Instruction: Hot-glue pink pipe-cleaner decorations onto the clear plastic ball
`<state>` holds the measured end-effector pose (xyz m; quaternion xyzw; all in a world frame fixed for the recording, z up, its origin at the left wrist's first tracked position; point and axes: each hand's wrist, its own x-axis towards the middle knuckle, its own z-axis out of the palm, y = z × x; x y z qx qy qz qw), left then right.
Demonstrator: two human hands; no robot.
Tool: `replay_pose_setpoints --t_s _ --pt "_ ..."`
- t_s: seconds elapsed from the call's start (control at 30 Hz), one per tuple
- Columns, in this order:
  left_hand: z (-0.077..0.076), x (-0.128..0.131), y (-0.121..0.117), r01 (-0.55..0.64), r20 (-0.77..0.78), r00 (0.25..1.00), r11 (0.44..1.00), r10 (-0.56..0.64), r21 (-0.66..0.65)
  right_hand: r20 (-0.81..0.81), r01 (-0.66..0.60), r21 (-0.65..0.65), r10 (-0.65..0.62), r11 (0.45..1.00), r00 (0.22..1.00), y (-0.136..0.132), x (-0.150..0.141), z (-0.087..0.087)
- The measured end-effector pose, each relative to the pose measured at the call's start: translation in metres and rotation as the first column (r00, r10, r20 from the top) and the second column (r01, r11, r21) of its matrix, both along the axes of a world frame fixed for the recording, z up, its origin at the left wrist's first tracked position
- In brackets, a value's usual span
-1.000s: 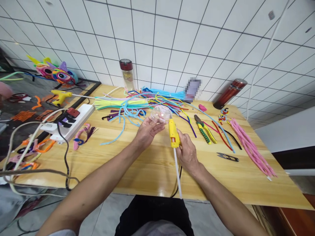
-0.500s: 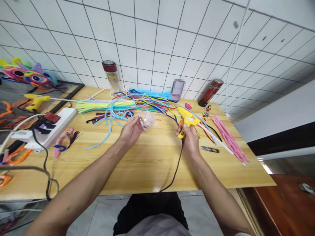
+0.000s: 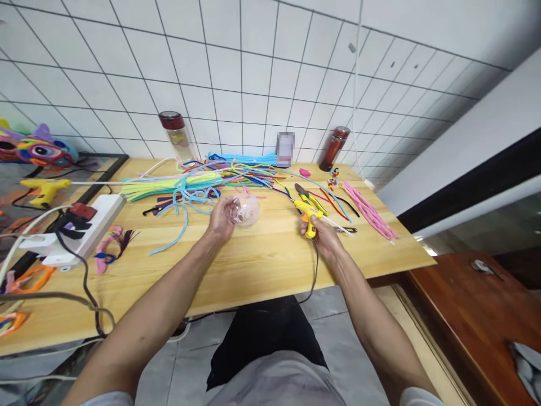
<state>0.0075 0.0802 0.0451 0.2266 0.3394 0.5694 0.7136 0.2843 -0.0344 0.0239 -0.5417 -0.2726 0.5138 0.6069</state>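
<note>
My left hand (image 3: 222, 219) is closed on the side of a clear, round plastic ball (image 3: 248, 210) with something pinkish in or behind it. In my right hand (image 3: 324, 235) is a yellow hot glue gun (image 3: 308, 210), gripped by its handle, with its nozzle pointing up and left. A white glue stick (image 3: 338, 225) sticks out of the gun's back end, and a black cord hangs from the handle. Green-and-yellow pliers (image 3: 310, 197) lie just behind the gun. Small thread snips (image 3: 349, 229) are partly covered by the glue stick and my right hand.
Colourful pipe cleaners (image 3: 177, 185) lie in a heap at the back. Pink pipe cleaners (image 3: 368, 210) are at the right. A glass bottle (image 3: 178, 138) and a red flask (image 3: 335, 148) stand by the wall. A power strip (image 3: 87, 231) with cords and another glue gun (image 3: 46, 190) are at left.
My right hand has drawn the glue gun away from the ball to the right and turned it from upright to slanting. The ball stays in my left hand. The view has shifted right.
</note>
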Motion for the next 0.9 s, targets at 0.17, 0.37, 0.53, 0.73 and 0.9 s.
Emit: replay_pose_setpoints --t_s 0.17,0.37,0.53,0.73,0.9 --pt "-0.001 0.0 0.002 0.015 -0.001 1.0 0.999 -0.015 0.034 0.011 -0.041 -0.023 0.041 0.999 0.999 0.005 -0.018 0.009" --pt "0.006 -0.01 0.01 -0.053 0.067 0.997 0.994 0.047 0.091 0.107 -0.18 -0.067 0.187 0.981 0.977 0.029 -0.058 0.011" --pt "0.001 -0.009 0.013 -0.094 0.013 0.996 0.99 0.094 0.104 0.249 -0.238 -0.214 0.289 0.947 0.924 0.031 -0.061 0.011" --pt "-0.006 -0.003 0.013 -0.031 -0.087 0.996 0.998 0.037 0.061 0.588 -0.098 -0.253 0.233 0.963 0.774 0.007 -0.041 0.026" --pt "0.002 -0.003 0.012 -0.025 -0.008 1.0 0.999 0.026 0.035 0.906 -0.214 0.02 0.073 0.977 0.417 0.01 -0.066 0.037"
